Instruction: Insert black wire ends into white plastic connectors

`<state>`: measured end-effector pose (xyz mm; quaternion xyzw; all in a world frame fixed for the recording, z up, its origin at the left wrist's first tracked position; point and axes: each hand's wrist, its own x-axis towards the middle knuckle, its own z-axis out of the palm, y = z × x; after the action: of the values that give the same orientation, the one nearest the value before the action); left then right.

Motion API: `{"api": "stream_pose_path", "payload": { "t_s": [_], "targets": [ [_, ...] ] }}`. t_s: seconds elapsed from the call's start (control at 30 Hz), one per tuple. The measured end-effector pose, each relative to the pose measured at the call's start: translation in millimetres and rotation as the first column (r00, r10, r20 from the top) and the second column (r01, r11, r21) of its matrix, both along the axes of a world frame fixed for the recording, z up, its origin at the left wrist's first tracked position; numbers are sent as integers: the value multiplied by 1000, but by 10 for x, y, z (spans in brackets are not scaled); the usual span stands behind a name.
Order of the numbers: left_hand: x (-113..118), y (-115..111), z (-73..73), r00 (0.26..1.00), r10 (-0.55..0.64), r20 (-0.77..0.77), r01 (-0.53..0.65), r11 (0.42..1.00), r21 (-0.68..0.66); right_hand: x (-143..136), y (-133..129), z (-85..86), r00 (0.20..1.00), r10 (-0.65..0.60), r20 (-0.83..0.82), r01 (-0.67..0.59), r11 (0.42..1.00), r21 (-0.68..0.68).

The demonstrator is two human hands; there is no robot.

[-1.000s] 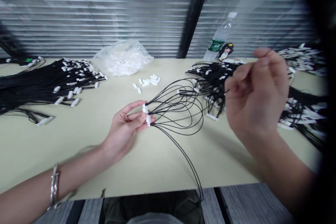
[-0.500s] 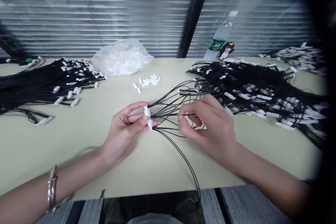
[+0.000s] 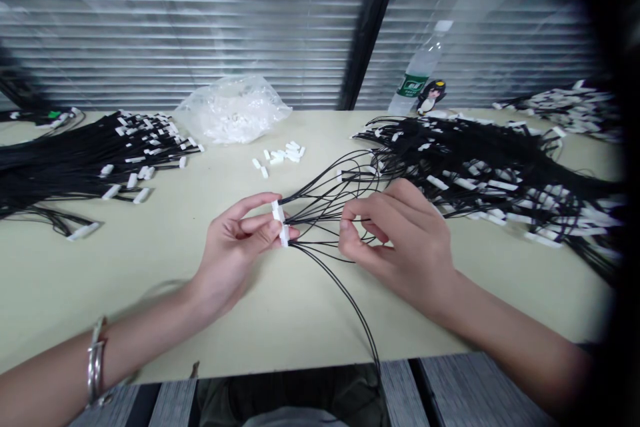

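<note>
My left hand point(image 3: 240, 240) pinches a white connector point(image 3: 281, 221) between thumb and fingers, held above the table and turned nearly upright. Several thin black wires point(image 3: 320, 203) fan out from it toward the right, and a few loop down past the table's front edge point(image 3: 363, 320). To the right, my right hand point(image 3: 400, 240) is closed in a pinch of thumb and index finger amid these wires. A black wire appears to run into that pinch, though the fingertips partly hide it.
A large pile of black wire harnesses point(image 3: 480, 160) with white connectors lies right, another bundle point(image 3: 75, 153) left. Small loose white connectors point(image 3: 285, 155) sit mid-table before a clear plastic bag point(image 3: 235, 110). A water bottle point(image 3: 417, 73) and penguin figure point(image 3: 431, 97) stand behind.
My left hand and the connector have shifted very slightly left. My right hand has barely moved, its pinch staying closed, while the wires between the hands have shifted a little.
</note>
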<state>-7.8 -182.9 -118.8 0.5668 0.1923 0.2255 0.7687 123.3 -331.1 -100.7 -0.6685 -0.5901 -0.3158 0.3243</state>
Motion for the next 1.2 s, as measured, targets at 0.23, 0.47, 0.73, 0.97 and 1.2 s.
{"api": "stream_pose_path", "payload": {
  "t_s": [0.23, 0.47, 0.73, 0.97, 1.2],
  "targets": [
    [-17, -33, 4, 997, 23, 75, -31, 994, 107, -13, -32, -4, 998, -16, 64, 16, 1000, -4],
    [-23, -37, -29, 990, 53, 129, -76, 980, 183, -58, -52, 21, 988, -50, 147, 44, 998, 41],
    [-15, -31, -42, 988, 55, 146, -84, 976, 202, -56, -49, 15, 988, -46, 144, 41, 998, 39],
    [-13, -34, -41, 987, 60, 148, -91, 972, 219, -63, -60, 11, 990, -33, 136, 28, 999, 41],
    [-24, -34, -43, 988, 64, 141, -94, 971, 218, -57, -48, 15, 992, -24, 127, 22, 1000, 19]
  ]
}}
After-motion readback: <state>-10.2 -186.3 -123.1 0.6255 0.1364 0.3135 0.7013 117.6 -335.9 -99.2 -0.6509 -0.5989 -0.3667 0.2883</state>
